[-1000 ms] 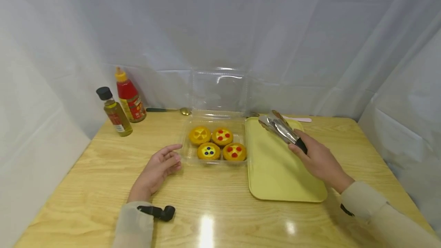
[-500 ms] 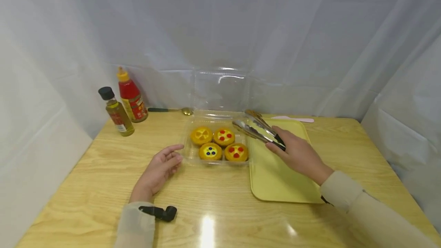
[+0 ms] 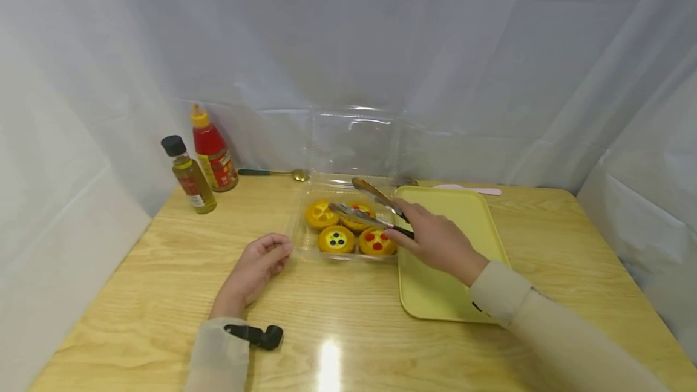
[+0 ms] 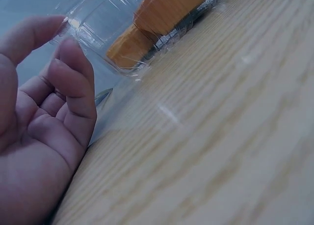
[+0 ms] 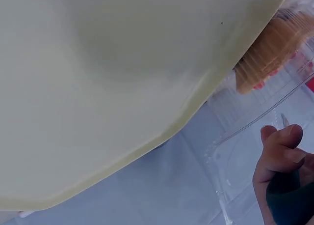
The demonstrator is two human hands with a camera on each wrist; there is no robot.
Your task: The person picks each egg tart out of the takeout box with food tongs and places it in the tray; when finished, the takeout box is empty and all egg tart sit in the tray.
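My right hand point(image 3: 438, 238) point(image 5: 282, 161) grips metal tongs point(image 3: 365, 218) by their dark handles point(image 5: 292, 200). The spread tong arms reach over the open clear container point(image 3: 306, 253) point(image 4: 98, 18) point(image 5: 255, 112), one above the back-right tart. Several yellow tarts sit inside: one with an orange pattern point(image 3: 320, 214), one with blue dots point(image 3: 336, 239), one with red dots point(image 3: 377, 242), and one with red dots partly hidden behind the tongs. My left hand point(image 3: 253, 271) point(image 4: 49, 102) is at the container's left edge, fingers loosely bent; contact is not clear.
A yellow tray point(image 3: 446, 289) point(image 5: 98, 63) lies right of the container, under my right forearm. An oil bottle point(image 3: 194, 185) and a red sauce bottle point(image 3: 215, 156) stand back left. Along the back lie a gold spoon point(image 3: 299, 175) and a pink utensil point(image 3: 481, 190). The raised clear lid point(image 3: 354, 144) leans near the curtain.
My right hand has moved the tongs left from above the tray to over the tarts. My left hand's fingers have bent more, and it stays near the container's edge.
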